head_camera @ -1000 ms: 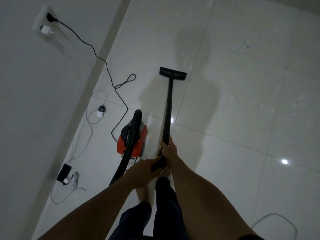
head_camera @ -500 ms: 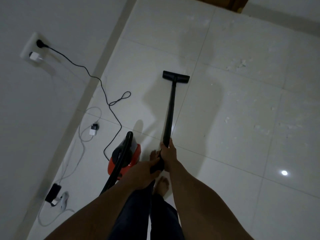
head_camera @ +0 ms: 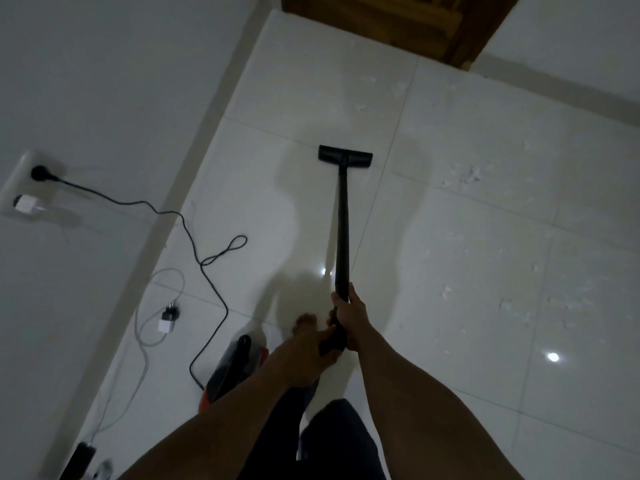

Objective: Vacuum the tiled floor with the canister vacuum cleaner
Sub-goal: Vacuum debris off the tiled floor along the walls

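Observation:
A black vacuum wand (head_camera: 343, 223) runs away from me to a flat black floor nozzle (head_camera: 345, 156) resting on the glossy white tiled floor (head_camera: 485, 237). My right hand (head_camera: 349, 317) grips the wand's lower end. My left hand (head_camera: 311, 351) holds the black handle just below it. The orange and black canister (head_camera: 235, 372) sits at lower left, partly hidden behind my left forearm. White debris specks (head_camera: 474, 174) lie scattered on the tiles to the right of the nozzle.
A wall socket (head_camera: 24, 188) on the left wall holds a black plug and a white adapter. The black power cord (head_camera: 207, 258) loops across the floor to the canister. A white charger and cable (head_camera: 166, 323) lie near the wall. A wooden door (head_camera: 398, 22) is ahead.
The view has shifted forward and the door has come into sight. The nozzle has been pushed farther ahead over the tiles, and the canister now lies closer behind my left arm.

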`<state>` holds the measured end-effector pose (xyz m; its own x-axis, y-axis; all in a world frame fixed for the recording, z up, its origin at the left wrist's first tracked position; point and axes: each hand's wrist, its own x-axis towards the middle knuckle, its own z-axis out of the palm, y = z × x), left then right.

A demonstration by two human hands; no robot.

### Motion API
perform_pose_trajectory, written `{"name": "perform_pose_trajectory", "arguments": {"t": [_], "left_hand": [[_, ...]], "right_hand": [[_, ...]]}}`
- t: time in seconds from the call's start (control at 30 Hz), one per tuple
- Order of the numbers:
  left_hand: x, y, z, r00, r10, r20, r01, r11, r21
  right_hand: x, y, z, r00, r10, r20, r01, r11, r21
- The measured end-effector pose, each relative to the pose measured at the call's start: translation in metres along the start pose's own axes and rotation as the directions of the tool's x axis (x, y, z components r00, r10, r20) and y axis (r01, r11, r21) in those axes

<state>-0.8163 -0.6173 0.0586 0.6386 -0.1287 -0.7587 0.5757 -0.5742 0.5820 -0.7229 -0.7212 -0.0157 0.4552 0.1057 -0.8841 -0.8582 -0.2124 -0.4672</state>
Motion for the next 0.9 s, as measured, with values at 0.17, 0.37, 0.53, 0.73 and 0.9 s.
{"name": "perform_pose_trajectory", "arguments": {"t": [0.17, 0.37, 0.53, 0.73, 0.9], "left_hand": [[0.039, 0.027, -0.078, 1.000, 0.029, 0.007, -0.029, 0.999, 0.046], [0.084, 0.057, -0.156, 0.999, 0.045, -0.009, -0.044, 0.995, 0.089], [0.122, 0.069, -0.209, 0.999, 0.041, -0.009, -0.040, 0.991, 0.129], [0.179, 0.098, -0.269, 0.999, 0.019, -0.027, -0.017, 0.996, 0.084], [0.229, 0.129, -0.315, 1.000, 0.015, -0.013, -0.014, 0.998, 0.057]], "right_hand": [[0.035, -0.075, 0.021, 1.000, 0.025, 0.011, -0.025, 0.998, 0.052], [0.073, -0.156, 0.043, 1.000, 0.008, 0.016, -0.009, 0.999, 0.048], [0.107, -0.215, 0.057, 1.000, -0.016, 0.003, 0.016, 0.999, 0.038], [0.154, -0.290, 0.062, 1.000, 0.014, -0.001, -0.014, 0.998, 0.054], [0.189, -0.354, 0.054, 0.999, 0.038, -0.022, -0.035, 0.993, 0.112]]}}
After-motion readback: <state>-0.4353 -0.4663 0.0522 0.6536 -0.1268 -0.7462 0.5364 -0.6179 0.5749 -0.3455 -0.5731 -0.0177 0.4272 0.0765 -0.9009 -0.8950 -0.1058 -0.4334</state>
